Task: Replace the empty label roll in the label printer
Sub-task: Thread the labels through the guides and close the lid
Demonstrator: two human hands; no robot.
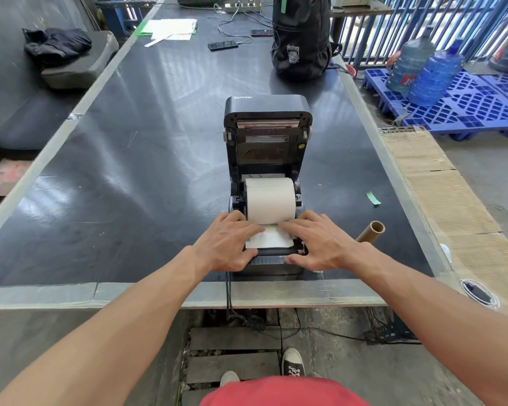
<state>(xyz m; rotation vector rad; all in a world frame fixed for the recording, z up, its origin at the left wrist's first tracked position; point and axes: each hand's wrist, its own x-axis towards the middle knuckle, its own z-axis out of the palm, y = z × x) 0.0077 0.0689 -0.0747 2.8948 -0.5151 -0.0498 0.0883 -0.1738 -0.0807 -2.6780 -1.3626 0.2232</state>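
A black label printer [267,118] stands near the table's front edge with its lid tilted up and back. A full white label roll [270,199] sits in its bay, and the loose end of the label paper [272,240] lies flat over the front feed slot. My left hand [232,241] rests on the printer's front left, fingers pressing the paper's left side. My right hand [317,240] mirrors it on the right, fingertips on the paper. An empty brown cardboard core [370,231] lies on the table just right of the printer.
The black table [129,171] carries a black backpack [301,36] at the back, two phones on cables [223,44], papers [170,29] and a green tape scrap [373,198]. Cardboard sheets [440,183] line the right edge. The printer's cable [228,294] hangs off the front. Water jugs stand on a blue pallet [464,106].
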